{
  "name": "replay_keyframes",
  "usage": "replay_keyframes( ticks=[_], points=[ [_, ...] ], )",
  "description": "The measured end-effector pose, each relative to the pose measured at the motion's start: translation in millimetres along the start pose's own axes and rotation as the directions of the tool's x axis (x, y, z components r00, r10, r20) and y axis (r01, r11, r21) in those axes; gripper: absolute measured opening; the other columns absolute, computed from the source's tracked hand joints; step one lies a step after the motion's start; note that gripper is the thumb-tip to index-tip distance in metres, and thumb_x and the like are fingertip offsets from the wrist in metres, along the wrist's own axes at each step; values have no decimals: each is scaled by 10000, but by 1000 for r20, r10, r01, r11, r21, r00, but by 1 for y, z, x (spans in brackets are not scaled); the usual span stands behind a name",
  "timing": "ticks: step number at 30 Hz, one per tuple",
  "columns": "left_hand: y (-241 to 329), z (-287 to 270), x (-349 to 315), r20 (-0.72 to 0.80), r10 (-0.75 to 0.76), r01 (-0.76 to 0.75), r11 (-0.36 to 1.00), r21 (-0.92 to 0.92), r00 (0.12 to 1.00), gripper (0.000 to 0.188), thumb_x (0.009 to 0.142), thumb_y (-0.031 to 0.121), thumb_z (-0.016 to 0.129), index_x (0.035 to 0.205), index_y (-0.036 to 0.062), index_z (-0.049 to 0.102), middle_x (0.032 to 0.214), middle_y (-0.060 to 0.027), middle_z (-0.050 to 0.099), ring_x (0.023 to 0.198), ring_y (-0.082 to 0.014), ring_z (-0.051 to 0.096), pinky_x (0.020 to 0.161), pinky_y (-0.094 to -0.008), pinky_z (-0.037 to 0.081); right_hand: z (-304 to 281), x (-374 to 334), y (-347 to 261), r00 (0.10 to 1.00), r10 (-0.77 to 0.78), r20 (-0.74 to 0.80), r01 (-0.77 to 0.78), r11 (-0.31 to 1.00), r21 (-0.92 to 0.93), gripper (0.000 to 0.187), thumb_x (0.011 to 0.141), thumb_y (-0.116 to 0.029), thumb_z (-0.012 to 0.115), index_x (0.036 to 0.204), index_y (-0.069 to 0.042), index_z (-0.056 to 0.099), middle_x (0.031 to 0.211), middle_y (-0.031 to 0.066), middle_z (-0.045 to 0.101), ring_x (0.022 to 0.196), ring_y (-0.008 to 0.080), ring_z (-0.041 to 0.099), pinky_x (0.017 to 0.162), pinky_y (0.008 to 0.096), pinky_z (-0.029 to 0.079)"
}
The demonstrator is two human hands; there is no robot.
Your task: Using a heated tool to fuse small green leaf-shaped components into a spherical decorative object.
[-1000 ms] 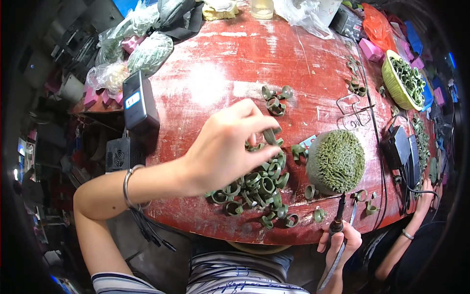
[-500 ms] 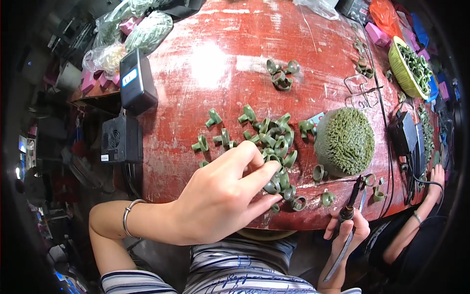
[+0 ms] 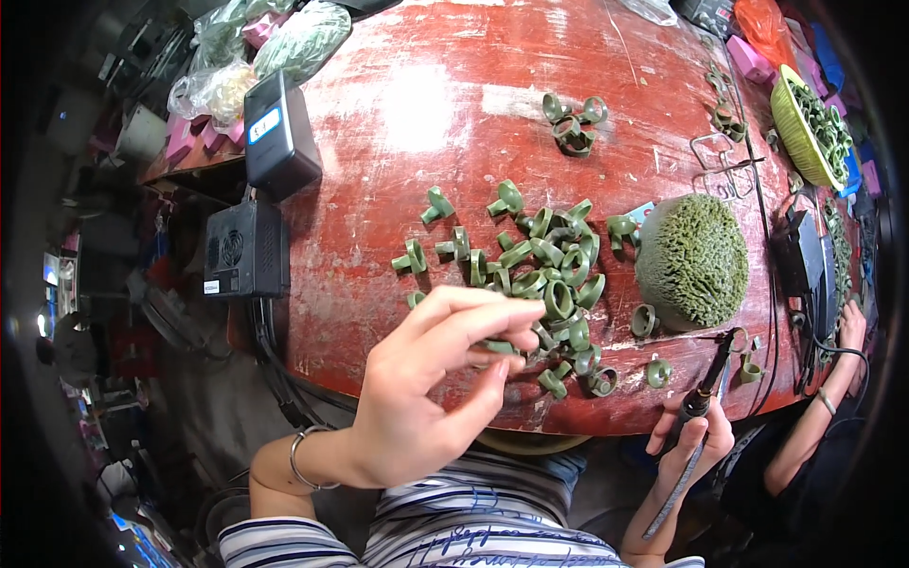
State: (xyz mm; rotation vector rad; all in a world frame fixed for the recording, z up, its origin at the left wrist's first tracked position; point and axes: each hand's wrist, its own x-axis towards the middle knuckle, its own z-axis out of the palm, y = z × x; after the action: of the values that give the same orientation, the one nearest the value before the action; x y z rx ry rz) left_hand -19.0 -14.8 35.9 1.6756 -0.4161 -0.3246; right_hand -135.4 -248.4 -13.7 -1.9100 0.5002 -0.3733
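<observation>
loosely curled in the head view, the left hand (image 3: 417,379) is at the near left side of scattered green rings (image 3: 546,253) on the red table (image 3: 355,265); whether it pinches one, i cannot tell. the right hand (image 3: 703,443) grips a pen-shaped black tool (image 3: 699,399), its tip near the green-topped cylinder (image 3: 701,260).

On the table (image 3: 615,76) before the person (image 3: 464,502), most rings (image 3: 559,300) lay left of a mound (image 3: 699,265); a basket (image 3: 793,133) stood behind it, farther right.
</observation>
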Motion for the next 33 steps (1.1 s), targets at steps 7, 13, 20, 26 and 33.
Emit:
replay_keyframes(
  ticks=[7,13,20,26,33],
  points=[
    [-18,17,-26,18,-119,120,978,-170,993,368,814,-182,483,1171,-95,507,1141,-159,462,1033,-288,609,826,-318,567,7,-1,-5,995,51,-90,-49,998,30,707,826,-648,510,783,56,563,507,38,484,366,94,456,334,194,313],
    [-24,20,-29,-22,-60,58,995,-79,998,437,763,-175,580,1185,-84,506,1162,-145,452,1049,-272,601,840,-296,565,8,0,-4,995,41,-89,-42,999,-5,723,825,-666,489,787,54,559,506,41,486,366,94,456,331,189,306],
    [-28,19,-33,-73,38,-34,998,61,997,458,732,-169,625,1169,-77,524,1172,-144,453,1035,-243,605,825,-282,570,8,-2,-5,994,39,-100,-41,999,-19,733,818,-679,484,794,50,558,508,40,486,367,88,453,330,181,302],
    [-23,18,-34,-125,77,-60,989,132,989,451,711,-165,644,1143,-81,543,1150,-158,483,995,-212,612,784,-261,579,8,-3,-4,993,32,-114,-34,999,-16,728,819,-674,489,793,51,554,507,45,485,363,88,451,329,180,301],
    [-10,-3,-38,-206,158,-89,947,309,966,302,715,-148,610,1012,-97,594,1108,-161,515,879,-190,621,692,-222,575,10,-2,-4,995,15,-99,-14,1000,6,714,831,-653,495,800,58,551,511,51,487,357,91,446,327,184,308]
  ],
)
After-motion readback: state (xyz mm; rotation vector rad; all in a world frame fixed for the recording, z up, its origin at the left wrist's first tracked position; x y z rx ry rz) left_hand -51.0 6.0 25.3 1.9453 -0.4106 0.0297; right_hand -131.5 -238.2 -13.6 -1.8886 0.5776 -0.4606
